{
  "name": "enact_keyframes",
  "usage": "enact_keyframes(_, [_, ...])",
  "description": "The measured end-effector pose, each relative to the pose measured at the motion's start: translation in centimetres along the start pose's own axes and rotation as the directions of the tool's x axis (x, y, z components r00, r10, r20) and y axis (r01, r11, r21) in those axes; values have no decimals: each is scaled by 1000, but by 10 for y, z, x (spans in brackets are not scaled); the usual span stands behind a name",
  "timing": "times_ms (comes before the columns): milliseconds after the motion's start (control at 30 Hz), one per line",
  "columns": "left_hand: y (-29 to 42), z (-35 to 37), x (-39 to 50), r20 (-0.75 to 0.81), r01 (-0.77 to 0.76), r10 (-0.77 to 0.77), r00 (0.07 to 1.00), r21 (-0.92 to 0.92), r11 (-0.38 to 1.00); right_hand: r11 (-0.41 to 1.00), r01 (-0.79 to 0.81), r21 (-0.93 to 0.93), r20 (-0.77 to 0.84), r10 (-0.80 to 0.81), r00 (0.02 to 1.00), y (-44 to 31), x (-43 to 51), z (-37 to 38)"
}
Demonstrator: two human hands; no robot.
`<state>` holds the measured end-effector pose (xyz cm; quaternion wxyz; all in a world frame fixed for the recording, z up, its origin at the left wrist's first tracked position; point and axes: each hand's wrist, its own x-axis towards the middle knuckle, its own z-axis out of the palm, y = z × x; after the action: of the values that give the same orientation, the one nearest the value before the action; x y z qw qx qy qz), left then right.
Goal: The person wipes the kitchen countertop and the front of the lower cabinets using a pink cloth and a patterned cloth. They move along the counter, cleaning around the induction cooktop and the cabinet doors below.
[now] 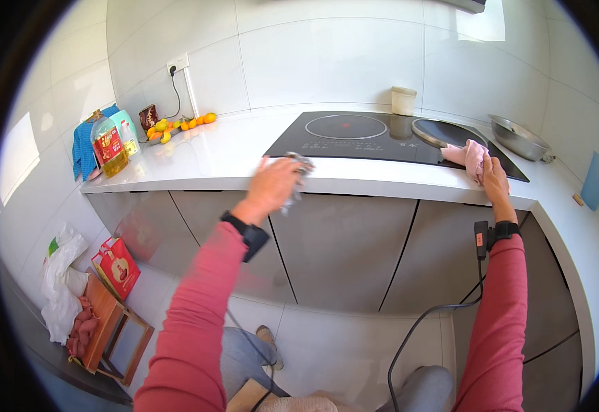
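Note:
My left hand is closed on a crumpled grey and white cloth or wrapper at the counter's front edge, by the near left corner of the black glass cooktop; the hand is slightly blurred. Toward the right, my right hand grips a bunched pink cloth, which lies over the cooktop's front edge. Just behind that cloth, a round dark disc with a metal rim rests on the right cooking zone. The palms and some fingertips are hidden.
A lidded tub stands behind the cooktop, a metal bowl tilts at its right. Oil bottle and fruit occupy the counter's left. Below are a wooden stool and red bag. Cables hang near both arms.

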<state>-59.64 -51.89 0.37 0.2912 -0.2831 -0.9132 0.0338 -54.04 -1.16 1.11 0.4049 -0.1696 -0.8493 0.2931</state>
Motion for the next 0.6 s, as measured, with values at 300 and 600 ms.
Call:
enact_keyframes(300, [-72,10,-26,-51,405,-407,912,-45,913,953,89,-289,-54,-109,993,-7,-6,8])
enact_keyframes(600, [34,8,13,-148,20,-33,988,-93,995,864,90,-496,-117,-169,979,-14,-9,21])
